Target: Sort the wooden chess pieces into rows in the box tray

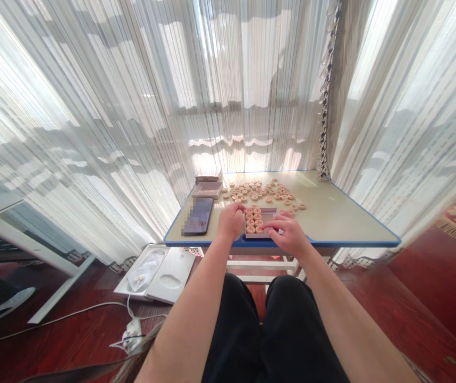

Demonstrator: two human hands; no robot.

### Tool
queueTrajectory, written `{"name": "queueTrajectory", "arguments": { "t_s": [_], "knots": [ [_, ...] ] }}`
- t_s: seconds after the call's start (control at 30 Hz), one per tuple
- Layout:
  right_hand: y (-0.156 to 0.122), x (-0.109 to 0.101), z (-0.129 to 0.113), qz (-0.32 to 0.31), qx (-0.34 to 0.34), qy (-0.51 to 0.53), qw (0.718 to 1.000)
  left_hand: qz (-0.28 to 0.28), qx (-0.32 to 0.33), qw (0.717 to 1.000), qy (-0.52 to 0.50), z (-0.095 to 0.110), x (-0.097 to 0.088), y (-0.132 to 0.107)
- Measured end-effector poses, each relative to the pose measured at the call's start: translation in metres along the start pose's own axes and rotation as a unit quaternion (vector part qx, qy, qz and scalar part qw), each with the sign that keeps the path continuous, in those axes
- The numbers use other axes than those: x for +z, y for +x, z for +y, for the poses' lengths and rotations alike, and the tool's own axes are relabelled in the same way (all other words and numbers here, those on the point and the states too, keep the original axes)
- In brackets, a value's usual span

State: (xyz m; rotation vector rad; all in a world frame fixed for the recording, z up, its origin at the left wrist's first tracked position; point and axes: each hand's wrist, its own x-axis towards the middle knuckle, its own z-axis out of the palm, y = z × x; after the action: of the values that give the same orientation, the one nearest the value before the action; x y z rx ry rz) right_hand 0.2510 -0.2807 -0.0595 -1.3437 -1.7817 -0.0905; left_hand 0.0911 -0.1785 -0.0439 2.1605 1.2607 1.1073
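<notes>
A shallow box [270, 214] stands at the near edge of a small blue-rimmed table [343, 218], partly filled with round wooden game pieces [254, 221] with red marks. My left hand [231, 221] is curled at the box's left side, touching it. My right hand [287, 231] rests on the box's near right part with fingers bent and pinched together over the pieces; what they hold is too small to make out. Several loose wooden pieces [262, 191] lie scattered beyond the box.
A dark phone [198, 216] lies at the table's left, with a box lid [207, 189] and another flat box behind it. Sheer curtains surround the table. On the red wood floor lie a white open package [156, 271] and white cables [132, 330].
</notes>
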Motion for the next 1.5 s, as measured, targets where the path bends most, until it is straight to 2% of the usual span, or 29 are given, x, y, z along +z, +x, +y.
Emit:
{"name": "queueTrajectory", "arguments": {
  "t_s": [0.5,0.73,0.9,1.03,1.2,1.5],
  "knots": [
    [0.001,0.001,0.000,0.017,0.012,0.007,1.000,-0.008,-0.002,1.000,0.013,-0.001,-0.001,0.000],
    [0.002,0.002,0.002,0.021,0.022,0.002,1.000,-0.021,-0.050,0.997,0.055,-0.004,0.000,0.004],
    [0.003,0.004,0.004,0.016,0.021,-0.001,1.000,-0.036,-0.060,0.995,0.071,-0.002,0.000,0.007],
    [0.003,0.004,0.005,0.016,0.020,0.000,1.000,-0.060,-0.050,0.994,0.073,-0.003,0.002,0.008],
    [0.004,0.002,0.004,0.016,0.031,0.006,0.999,-0.085,-0.004,0.993,0.084,-0.004,0.004,0.010],
    [0.005,0.008,0.009,0.038,0.078,-0.015,0.996,-0.078,0.013,0.994,0.080,-0.005,0.005,0.010]
  ]
}}
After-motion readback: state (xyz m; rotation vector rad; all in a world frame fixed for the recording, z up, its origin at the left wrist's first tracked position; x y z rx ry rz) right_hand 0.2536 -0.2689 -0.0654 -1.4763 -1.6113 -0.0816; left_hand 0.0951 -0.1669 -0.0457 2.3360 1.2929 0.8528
